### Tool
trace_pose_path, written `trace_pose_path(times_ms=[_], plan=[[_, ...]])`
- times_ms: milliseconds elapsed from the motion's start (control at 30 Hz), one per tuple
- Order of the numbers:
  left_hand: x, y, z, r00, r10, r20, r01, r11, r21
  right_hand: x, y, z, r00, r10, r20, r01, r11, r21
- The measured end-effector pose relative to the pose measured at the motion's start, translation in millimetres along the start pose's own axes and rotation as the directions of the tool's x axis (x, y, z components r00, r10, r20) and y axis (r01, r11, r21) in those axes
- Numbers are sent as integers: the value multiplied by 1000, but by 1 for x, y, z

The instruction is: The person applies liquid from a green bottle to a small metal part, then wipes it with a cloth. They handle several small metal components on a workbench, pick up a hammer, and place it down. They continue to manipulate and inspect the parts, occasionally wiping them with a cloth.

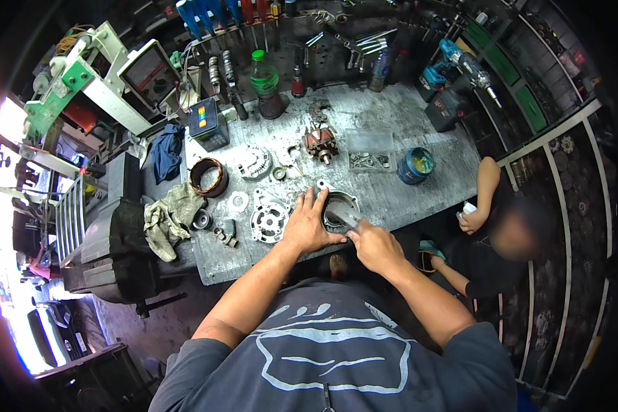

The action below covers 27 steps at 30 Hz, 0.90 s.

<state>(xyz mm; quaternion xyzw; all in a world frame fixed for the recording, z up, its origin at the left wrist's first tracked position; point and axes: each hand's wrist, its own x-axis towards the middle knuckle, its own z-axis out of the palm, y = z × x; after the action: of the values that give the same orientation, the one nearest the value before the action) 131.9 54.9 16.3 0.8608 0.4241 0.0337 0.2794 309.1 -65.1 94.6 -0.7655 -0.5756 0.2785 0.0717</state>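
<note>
Hands [312, 226] partly hide housing [352, 199], tool [347, 218]

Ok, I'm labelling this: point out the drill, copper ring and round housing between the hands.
Drill [462, 62], head view: its body.
Copper ring [222, 180], head view: its right side.
Round housing [354, 200], head view: its upper right rim.

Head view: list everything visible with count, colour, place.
workbench: one, grey, centre
round housing: one, silver, near edge
hand tool: one, grey, at round housing
slotted housings: two, silver, left
coil ring: one, copper, left
rotor: one, reddish, middle
parts box: one, clear, beside rotor
jar: one, blue, bench right
capped bottle: one, green, far side
cloths: two, grey and blue, left
screwdrivers: several, blue and red, top
wrenches: several, silver, top
power drill: one, blue, upper right
other person: one, dark clothing, right
smaller parts: uncountable, mostly silver, scattered
left hand: one, bare, at round housing
right hand: one, bare, gripping hand tool
</note>
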Motion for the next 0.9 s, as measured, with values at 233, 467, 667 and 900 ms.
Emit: trace_pose_path(times_ms=[233, 467, 667, 900], plan=[[-1, 0, 0, 1000, 12, -13, -12, 1000, 5, -2, 10, 8, 997, 28, -75, -28, 1000, 1], [0, 0, -3, 1000, -11, 25, 10, 1000, 3, 8, 10, 7, 997, 35, -66, -37, 999, -25], [0, 2, -4, 999, -28, 37, 27, 999, 21, 13, 12, 5, 999, 21, -48, -22, 999, -27], [-3, 2, -4, 998, -48, 38, 47, 999, 20, 1, 20, 15, 1000, -20, -13, 19, 1000, -17]])
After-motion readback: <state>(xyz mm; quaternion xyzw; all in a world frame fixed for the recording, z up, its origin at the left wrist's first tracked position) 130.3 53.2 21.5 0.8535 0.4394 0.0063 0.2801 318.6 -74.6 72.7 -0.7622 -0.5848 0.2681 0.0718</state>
